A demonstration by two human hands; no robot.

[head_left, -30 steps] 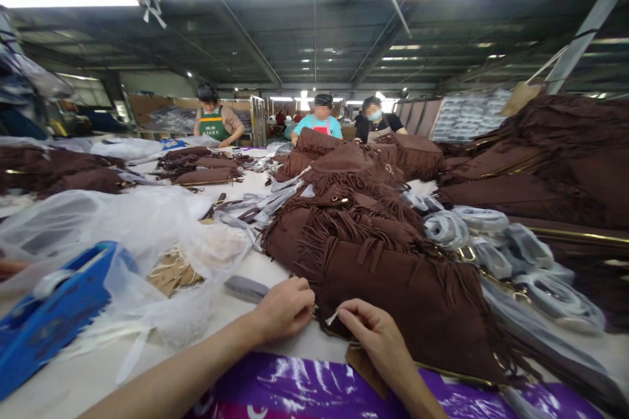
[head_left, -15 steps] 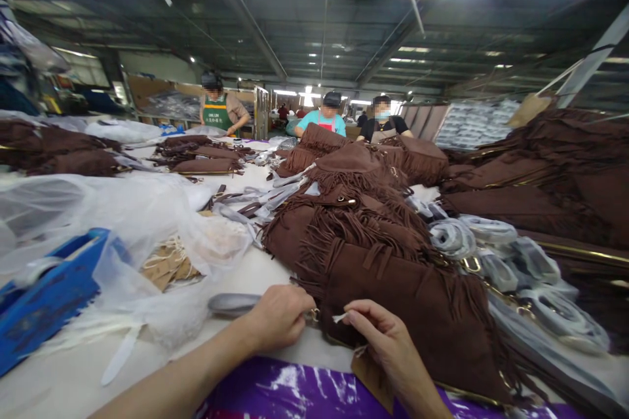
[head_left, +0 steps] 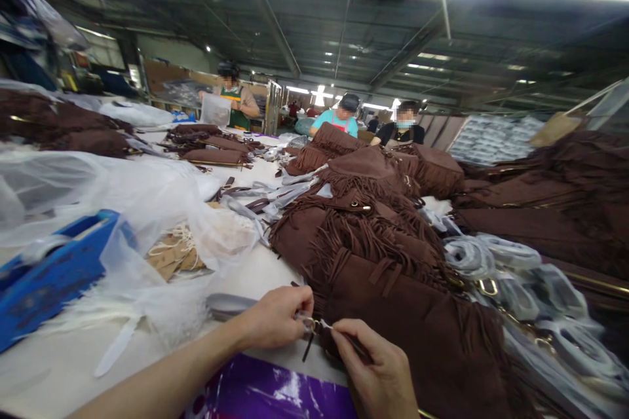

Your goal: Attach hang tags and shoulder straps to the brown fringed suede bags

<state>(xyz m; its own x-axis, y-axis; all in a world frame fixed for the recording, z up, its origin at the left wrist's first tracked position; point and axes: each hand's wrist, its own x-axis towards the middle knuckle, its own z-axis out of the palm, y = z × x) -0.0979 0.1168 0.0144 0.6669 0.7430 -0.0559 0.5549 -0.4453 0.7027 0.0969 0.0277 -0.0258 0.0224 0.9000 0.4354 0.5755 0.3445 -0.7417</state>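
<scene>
A brown fringed handbag (head_left: 407,334) lies in front of me, on top of others like it. By its left end my left hand (head_left: 280,317) is closed, the fingertips pinching around a small gold metal ring (head_left: 310,324). My right hand (head_left: 376,366) pinches a thin white string (head_left: 324,324) right beside that ring, close to the left fingertips. A short dark strip hangs below the ring. Behind my left wrist lies a strap in grey wrapping (head_left: 228,304). The tag seen earlier under my right hand is hidden.
A blue tape dispenser (head_left: 63,275) and thin white plastic (head_left: 142,190) with brown card tags (head_left: 179,252) are at left. Wrapped straps (head_left: 521,262) and more brown bags (head_left: 550,222) lie at right. Purple plastic (head_left: 275,389) is at the near edge. Several people work across the table.
My right hand has brought the white string leftward, up to the ring by my left hand. The view has shifted slightly. The far person in the green apron now holds up a clear bag.
</scene>
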